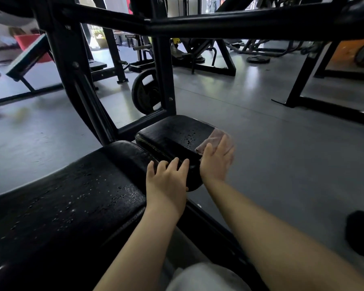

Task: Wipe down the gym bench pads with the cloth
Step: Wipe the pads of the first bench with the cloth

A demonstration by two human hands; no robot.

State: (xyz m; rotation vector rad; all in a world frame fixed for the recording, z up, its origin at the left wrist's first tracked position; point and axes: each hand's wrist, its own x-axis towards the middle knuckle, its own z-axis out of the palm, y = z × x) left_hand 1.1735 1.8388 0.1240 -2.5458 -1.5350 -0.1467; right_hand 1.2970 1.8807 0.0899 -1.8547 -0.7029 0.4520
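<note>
Right hand (pixel 215 162) presses pinkish cloth (pixel 213 140) flat against right edge of small seat pad (pixel 172 135), fingers straight, slightly spread, a bit blurred. Left hand (pixel 166 181) rests on near end of same pad, fingers apart. Droplets on long pad (pixel 61 196) of bench; probably water.

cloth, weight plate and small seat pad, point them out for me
cloth (pixel 211 138), head view, bare fold beyond the fingers
weight plate (pixel 140 92), head view, left face
small seat pad (pixel 172 133), head view, wet top
</note>
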